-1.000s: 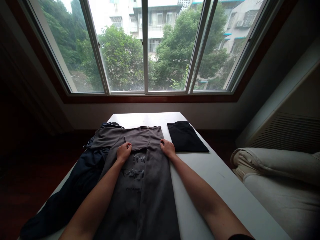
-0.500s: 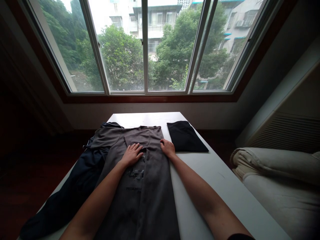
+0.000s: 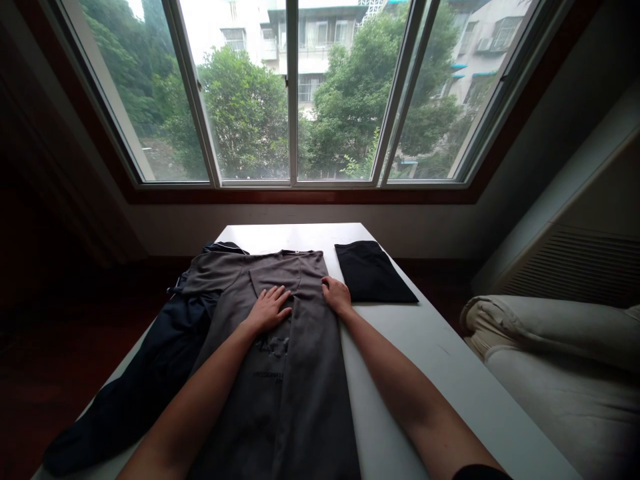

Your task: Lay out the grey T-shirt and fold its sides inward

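Grey T-shirt [image 3: 280,360] lies partly folded on the white tabletop [image 3: 425,347]; we note our left hand [image 3: 269,309] has opened from a fist to flat, pressing the fold, while our right hand [image 3: 336,295], fingers curled, pins its edge.

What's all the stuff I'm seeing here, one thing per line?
grey T-shirt: one, grey with dark print, spread on the table, right side folded over
dark garment: one, navy, under the T-shirt, hanging off the table's left edge
folded black cloth: one, black, far right of the table
table: one, white, below the window
window: one, white frames, trees and buildings outside
sofa: one, cream, at right
left hand: flat on the T-shirt
right hand: on the T-shirt's right edge
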A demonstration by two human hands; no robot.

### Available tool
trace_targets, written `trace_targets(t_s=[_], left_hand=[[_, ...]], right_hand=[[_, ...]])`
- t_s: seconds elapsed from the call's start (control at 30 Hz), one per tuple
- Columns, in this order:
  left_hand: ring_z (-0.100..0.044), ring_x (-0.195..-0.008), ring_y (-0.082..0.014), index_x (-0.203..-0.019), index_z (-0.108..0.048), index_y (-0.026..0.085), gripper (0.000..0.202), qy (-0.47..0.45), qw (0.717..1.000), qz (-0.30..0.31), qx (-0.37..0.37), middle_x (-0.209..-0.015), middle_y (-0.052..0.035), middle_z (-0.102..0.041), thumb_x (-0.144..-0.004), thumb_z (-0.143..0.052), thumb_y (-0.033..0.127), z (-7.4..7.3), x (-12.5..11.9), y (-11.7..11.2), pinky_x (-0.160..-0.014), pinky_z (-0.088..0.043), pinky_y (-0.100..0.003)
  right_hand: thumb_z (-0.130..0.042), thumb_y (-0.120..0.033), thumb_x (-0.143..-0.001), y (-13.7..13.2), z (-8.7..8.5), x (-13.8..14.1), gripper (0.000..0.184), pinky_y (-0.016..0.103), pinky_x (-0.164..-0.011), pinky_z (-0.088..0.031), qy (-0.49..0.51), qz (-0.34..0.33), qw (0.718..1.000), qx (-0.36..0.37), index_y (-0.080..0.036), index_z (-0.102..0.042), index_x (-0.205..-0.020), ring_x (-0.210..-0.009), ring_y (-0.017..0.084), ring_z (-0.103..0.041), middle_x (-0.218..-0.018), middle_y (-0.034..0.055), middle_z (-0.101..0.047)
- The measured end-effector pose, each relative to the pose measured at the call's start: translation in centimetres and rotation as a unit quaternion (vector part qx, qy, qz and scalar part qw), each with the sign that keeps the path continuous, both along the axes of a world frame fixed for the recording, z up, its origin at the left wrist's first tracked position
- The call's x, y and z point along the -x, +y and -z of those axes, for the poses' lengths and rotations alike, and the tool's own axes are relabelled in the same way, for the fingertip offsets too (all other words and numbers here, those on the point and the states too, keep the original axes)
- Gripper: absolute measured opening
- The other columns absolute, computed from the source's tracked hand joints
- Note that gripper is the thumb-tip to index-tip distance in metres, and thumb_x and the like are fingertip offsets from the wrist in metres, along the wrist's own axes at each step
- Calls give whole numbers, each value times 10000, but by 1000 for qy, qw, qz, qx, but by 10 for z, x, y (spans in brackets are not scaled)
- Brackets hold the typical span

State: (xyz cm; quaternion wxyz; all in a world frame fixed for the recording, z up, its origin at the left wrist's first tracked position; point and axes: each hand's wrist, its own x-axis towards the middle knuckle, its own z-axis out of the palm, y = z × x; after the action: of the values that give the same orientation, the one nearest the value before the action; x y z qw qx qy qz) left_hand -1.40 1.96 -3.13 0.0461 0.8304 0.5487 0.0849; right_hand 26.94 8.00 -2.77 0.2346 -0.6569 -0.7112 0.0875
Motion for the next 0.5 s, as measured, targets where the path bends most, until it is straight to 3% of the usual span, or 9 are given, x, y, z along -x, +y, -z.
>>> trace_targets(t_s=[0.1, 0.17, 0.27, 0.4, 0.5], left_hand=[[-292, -1624, -368, -1640, -463, 255, 648, 0, 993, -120, -18, -1741, -125, -374, -1086, -399, 587, 1, 10, 3, -1306, -229, -618], [-285, -1626, -369, -1638, -461, 214, 654, -10, 985, -164, -59, -1735, -153, -374, -1090, -392, 564, -4, 15, 5, -1314, -214, -605], [-252, -1643, -321, -1664, -412, 207, 657, -24, 988, -121, -98, -1765, -127, -318, -1092, -412, 529, -11, 14, 4, -1341, -187, -535], [-273, -1638, -310, -1657, -425, 299, 654, -2, 1000, -21, -7, -1767, -61, -333, -1070, -471, 583, -4, 5, 1, -1337, -204, -536], [-283, -1632, -336, -1632, -469, 272, 637, 7, 998, -69, -1, -1755, -96, -352, -1078, -447, 586, 2, 5, 1, -1324, -216, -574]], right_hand=[[-525, -280, -1058, -1, 0, 1, 311, 296, -1015, -467, -3, -2, 1000, 4, -251, -712, -1305, -1172, 228, -700, -1256, 62, -777], [-513, -279, -1061, -2, -2, 1, 320, 300, -1019, -463, -10, 0, 1000, 9, -249, -710, -1311, -1172, 230, -692, -1251, 67, -771], [-505, -298, -1063, -6, -7, 2, 339, 325, -1041, -455, -33, 14, 999, -12, -234, -712, -1324, -1209, 257, -651, -1276, 106, -738], [-475, -353, -1079, -14, -19, 5, 426, 381, -1141, -411, -55, -3, 993, -107, -213, -659, -1437, -1356, 300, -534, -1483, 148, -608], [-453, -407, -1095, -20, -21, 13, 499, 396, -1257, -305, -74, -90, 985, -124, -215, -586, -1536, -1512, 290, -401, -1652, 128, -467]])
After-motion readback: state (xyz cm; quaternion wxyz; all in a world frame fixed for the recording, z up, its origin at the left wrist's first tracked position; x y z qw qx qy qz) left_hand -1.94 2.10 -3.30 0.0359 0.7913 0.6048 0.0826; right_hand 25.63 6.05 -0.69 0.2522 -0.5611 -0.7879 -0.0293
